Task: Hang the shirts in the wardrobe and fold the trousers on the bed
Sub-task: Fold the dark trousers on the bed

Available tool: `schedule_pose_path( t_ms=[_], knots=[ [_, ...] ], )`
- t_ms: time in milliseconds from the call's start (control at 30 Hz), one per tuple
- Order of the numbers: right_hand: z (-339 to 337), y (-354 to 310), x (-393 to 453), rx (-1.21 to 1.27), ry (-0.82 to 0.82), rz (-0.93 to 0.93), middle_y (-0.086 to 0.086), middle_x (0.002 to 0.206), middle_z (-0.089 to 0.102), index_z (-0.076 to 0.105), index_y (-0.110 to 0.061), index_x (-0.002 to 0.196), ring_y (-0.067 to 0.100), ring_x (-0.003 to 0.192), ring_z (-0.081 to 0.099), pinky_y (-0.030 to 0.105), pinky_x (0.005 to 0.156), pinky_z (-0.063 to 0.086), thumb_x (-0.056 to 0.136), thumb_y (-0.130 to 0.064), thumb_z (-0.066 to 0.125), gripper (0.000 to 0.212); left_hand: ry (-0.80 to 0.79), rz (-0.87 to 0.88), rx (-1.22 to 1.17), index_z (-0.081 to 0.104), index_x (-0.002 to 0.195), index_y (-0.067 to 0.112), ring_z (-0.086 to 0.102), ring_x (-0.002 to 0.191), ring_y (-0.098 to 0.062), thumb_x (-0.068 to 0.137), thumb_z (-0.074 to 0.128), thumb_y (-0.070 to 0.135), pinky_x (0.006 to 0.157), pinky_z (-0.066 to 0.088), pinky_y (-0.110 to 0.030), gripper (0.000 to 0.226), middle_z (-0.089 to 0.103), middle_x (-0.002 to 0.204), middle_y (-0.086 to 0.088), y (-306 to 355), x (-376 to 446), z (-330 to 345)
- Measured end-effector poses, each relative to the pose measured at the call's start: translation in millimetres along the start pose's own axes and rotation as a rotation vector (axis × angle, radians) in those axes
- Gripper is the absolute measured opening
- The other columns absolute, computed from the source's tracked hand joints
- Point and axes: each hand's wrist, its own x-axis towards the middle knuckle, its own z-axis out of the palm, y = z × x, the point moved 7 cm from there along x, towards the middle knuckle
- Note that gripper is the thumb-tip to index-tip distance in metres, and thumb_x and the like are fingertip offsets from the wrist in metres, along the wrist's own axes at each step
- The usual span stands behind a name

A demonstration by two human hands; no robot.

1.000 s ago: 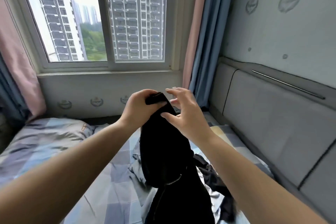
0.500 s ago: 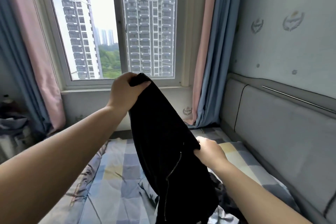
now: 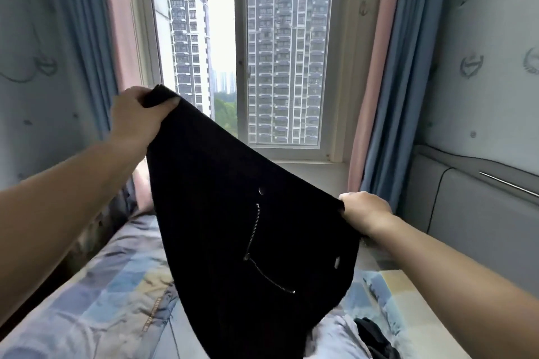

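Observation:
I hold black trousers (image 3: 233, 213) spread in the air above the bed (image 3: 102, 300), the open zip and button facing me. My left hand (image 3: 137, 119) grips one end of the waistband, raised high on the left. Lower down on the right, my right hand (image 3: 364, 213) grips the other end. The waistband runs taut on a slant between them, and the legs hang down out of view at the bottom edge.
The bed has a blue and yellow checked cover. Another dark garment (image 3: 376, 338) lies crumpled on it at the lower right. A grey padded headboard (image 3: 481, 218) lines the right wall. The window (image 3: 242, 61) and blue-pink curtains (image 3: 388, 81) stand ahead.
My hands have drawn apart, the left up and left, the right out to the right, stretching the waistband wide. The trousers now face me opened out, and my view has lifted toward the window.

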Motion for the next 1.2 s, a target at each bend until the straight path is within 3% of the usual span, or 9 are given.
schedule_pose_path(
  t_ms=[100,200,300,467,633,800,933,1033,1200],
  knots=[
    [-5.2,-14.4,16.5,0.197,-0.099,0.002,0.009,0.096,0.064,0.053,-0.016,0.088,0.027,0.082,0.062,0.026,0.061,0.041,0.094,-0.018,0.038,0.017,0.067,0.006,0.071,0.062,0.101,0.021,0.059,0.078,-0.006,0.072,0.078,0.045,0.060,0.038,-0.013,0.041,0.062,0.091,0.009,6.1,5.9,-23.3],
    [-18.6,-35.0,32.4,0.904,-0.160,0.098,0.012,0.078,0.063,0.052,-0.011,0.093,0.021,0.056,0.063,0.023,0.042,0.048,0.091,-0.002,0.032,0.022,0.098,-0.017,0.119,0.058,0.102,0.018,0.058,0.089,-0.015,0.075,0.078,0.040,0.069,0.041,-0.021,0.041,0.061,0.099,0.002,6.5,8.9,-45.4],
    [-42.4,-54.4,52.5,1.410,-0.147,0.161,0.008,0.086,0.066,0.052,-0.017,0.095,0.016,0.063,0.068,0.030,0.051,0.054,0.096,-0.003,0.028,0.028,0.120,-0.040,0.206,0.060,0.104,0.012,0.058,0.090,-0.018,0.075,0.079,0.036,0.074,0.042,-0.028,0.042,0.062,0.100,-0.002,6.1,9.9,-75.7],
    [-106.9,-95.9,82.9,1.791,-0.015,0.045,0.003,0.089,0.065,0.056,-0.021,0.087,0.013,0.071,0.068,0.029,0.065,0.052,0.094,-0.001,0.029,0.034,0.066,-0.051,0.485,0.060,0.085,0.009,0.057,0.071,-0.018,0.073,0.081,0.034,0.061,0.041,-0.028,0.034,0.064,0.081,-0.005,15.1,10.8,-124.9],
    [-172.8,-118.7,105.9,1.906,0.099,-0.067,-0.002,0.075,0.060,0.060,-0.025,0.082,0.010,0.064,0.060,0.024,0.058,0.045,0.088,-0.003,0.034,0.035,0.006,0.054,0.615,0.056,0.076,0.015,0.057,0.066,-0.016,0.070,0.083,0.029,0.055,0.040,-0.027,0.031,0.062,0.072,-0.003,59.1,28.5,-141.2],
    [-206.3,-121.8,123.1,1.853,0.198,-0.136,0.001,0.083,0.062,0.061,-0.025,0.081,0.017,0.077,0.058,0.032,0.071,0.047,0.085,-0.009,0.047,0.022,-0.159,0.103,0.746,0.063,0.084,0.025,0.063,0.078,-0.011,0.069,0.084,0.028,0.064,0.044,-0.024,0.025,0.068,0.083,0.005,87.7,26.5,-131.1],
    [-233.9,-115.8,132.1,1.763,0.292,-0.182,0.006,0.093,0.066,0.063,-0.022,0.085,0.023,0.086,0.059,0.031,0.067,0.045,0.082,-0.009,0.053,0.017,-0.206,0.148,0.783,0.060,0.073,0.020,0.057,0.059,-0.009,0.072,0.081,0.031,0.054,0.037,-0.021,0.024,0.062,0.063,0.008,96.3,14.0,-110.1],
    [-269.2,-121.7,139.4,1.691,0.365,-0.253,0.007,0.100,0.068,0.063,-0.023,0.084,0.026,0.090,0.062,0.034,0.070,0.046,0.080,-0.012,0.056,0.013,-0.169,0.107,0.742,0.048,0.066,0.015,0.042,0.048,-0.009,0.076,0.078,0.031,0.049,0.031,-0.021,0.035,0.046,0.053,0.006,95.7,11.4,-105.3],
    [-308.3,-166.5,144.8,1.657,0.418,-0.367,-0.001,0.090,0.064,0.059,-0.026,0.079,0.020,0.084,0.060,0.038,0.076,0.053,0.077,-0.019,0.058,0.008,-0.066,-0.053,0.524,0.047,0.067,0.010,0.044,0.048,-0.012,0.084,0.071,0.023,0.048,0.036,-0.024,0.031,0.046,0.050,0.005,76.6,7.2,-131.9]
  ],
)
